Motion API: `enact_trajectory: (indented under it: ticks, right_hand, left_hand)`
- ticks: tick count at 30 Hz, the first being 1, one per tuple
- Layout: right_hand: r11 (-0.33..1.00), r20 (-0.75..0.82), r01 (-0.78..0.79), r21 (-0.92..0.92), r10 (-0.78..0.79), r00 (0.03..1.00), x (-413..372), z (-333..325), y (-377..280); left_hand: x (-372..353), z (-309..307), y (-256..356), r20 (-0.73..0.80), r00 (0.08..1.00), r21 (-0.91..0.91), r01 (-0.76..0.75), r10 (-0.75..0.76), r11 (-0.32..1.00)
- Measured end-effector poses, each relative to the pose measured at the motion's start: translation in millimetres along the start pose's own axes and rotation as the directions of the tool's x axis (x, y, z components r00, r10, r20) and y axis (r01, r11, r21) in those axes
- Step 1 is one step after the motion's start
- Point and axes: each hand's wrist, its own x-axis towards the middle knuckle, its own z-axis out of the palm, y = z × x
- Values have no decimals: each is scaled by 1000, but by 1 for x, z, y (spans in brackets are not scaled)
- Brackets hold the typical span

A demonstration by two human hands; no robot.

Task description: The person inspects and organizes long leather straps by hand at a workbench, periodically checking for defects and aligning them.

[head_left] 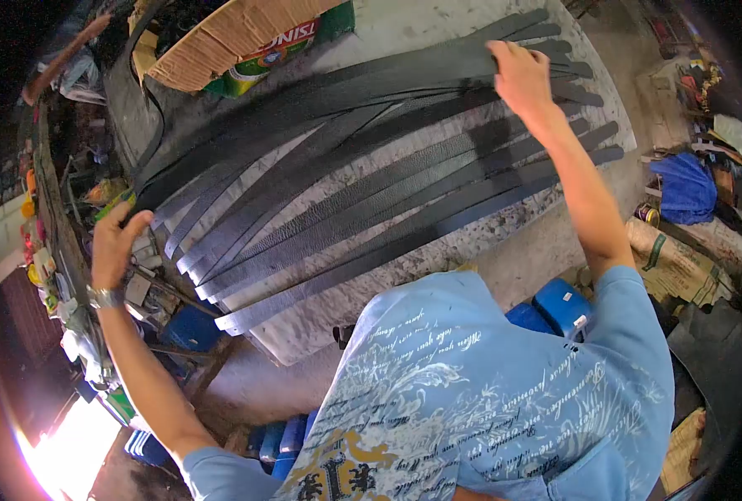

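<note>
Long black leather-like strips (371,179) lie side by side and partly overlapping across a pale, worn table (304,338). Their squared ends fan out at the left, and rounded ends show at the right. My left hand (116,250) is beside the left end of the upper strips, with its thumb and fingers apart. A watch or bracelet circles that wrist. At the upper right, my right hand (523,79) rests over the strips with its fingers curled on the edge of a wide black strip (438,67). What lies beneath its fingertips is partly hidden.
An open cardboard box (220,42) with green printed sides sits at the table's back edge. Blue containers (561,307) stand below the near edge. A blue cloth (686,188) and rolled material (671,259) lie at the right. Cluttered items fill the left side.
</note>
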Motion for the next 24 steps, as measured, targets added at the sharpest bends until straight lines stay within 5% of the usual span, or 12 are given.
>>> enact_trajectory:
  ticks: [1, 3, 5, 7, 11, 14, 17, 22, 24]
  right_hand:
    - [1000, 34, 2, -11, -1, 999, 11, 7, -14]
    - [999, 189, 34, 19, -37, 981, 28, 12, -53]
    - [996, 299, 57, 74, -76, 951, 32, 25, -88]
    - [987, 256, 105, 118, -133, 957, 26, 53, -103]
    - [968, 130, 176, 178, -201, 971, 12, 37, -113]
    - [938, -5, 236, 255, -243, 970, -8, 15, -119]
    - [949, 144, 207, 238, -246, 959, -36, 10, -123]
    - [950, 204, 103, 296, -168, 964, -58, 4, -136]
    - [946, 249, 62, 318, -146, 957, -60, 4, -138]
  left_hand:
    - [14, -11, -17, 51, 999, 53, 13, -15, 999]
    - [35, -17, -52, 26, 1000, 493, 0, -15, 870]
    - [43, -1, -66, -20, 1000, 661, -3, 22, 750]
    - [53, 24, -61, -88, 991, 622, -24, 100, 783]
    - [37, 98, 26, -195, 893, 384, -311, 406, 869]
    - [6, 163, 95, -95, 934, -20, -348, 344, 937]
    - [-19, 221, 150, 126, 952, -447, -195, 278, 873]
    - [-23, 293, 191, 330, 898, -689, 17, 292, 725]
    - [-12, 319, 196, 379, 901, -831, 230, 211, 507]
